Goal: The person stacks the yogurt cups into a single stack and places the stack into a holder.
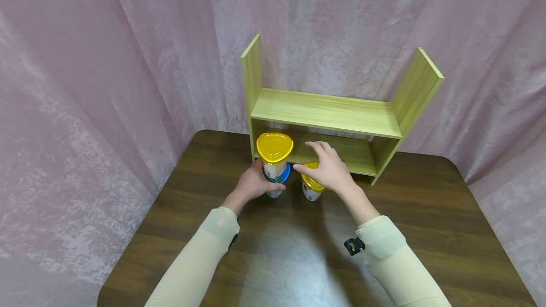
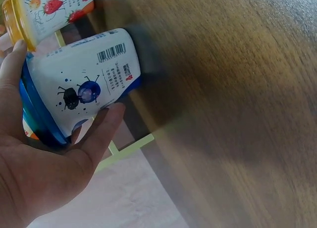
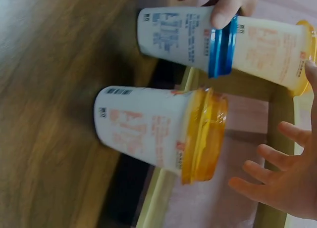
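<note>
On the dark wooden table (image 1: 426, 212), just in front of the small green shelf (image 1: 324, 112), stand two stacks of yogurt cups. The left hand (image 1: 251, 185) holds the blue-lidded cup (image 2: 81, 84) with thumb and fingers curled around its sides, near the blue lid; this grip seems to steady it, because another cup with a yellow lid (image 1: 275, 147) sits on top of it and makes the stack tall. Beside it, a little apart, the single yellow-lidded cup (image 3: 158, 131) stands alone on the table. The right hand (image 1: 327, 170) hovers over this cup with the fingers spread wide and relaxed; from the right wrist view the fingers (image 3: 270, 161) are near the lid but do not touch it, so the hand holds nothing. Both forearms in pale sleeves (image 1: 200, 259) reach forward from the near edge of the table, with the wrists slightly bent inward toward each other. A pink curtain (image 1: 85, 84) hangs behind everything.
</note>
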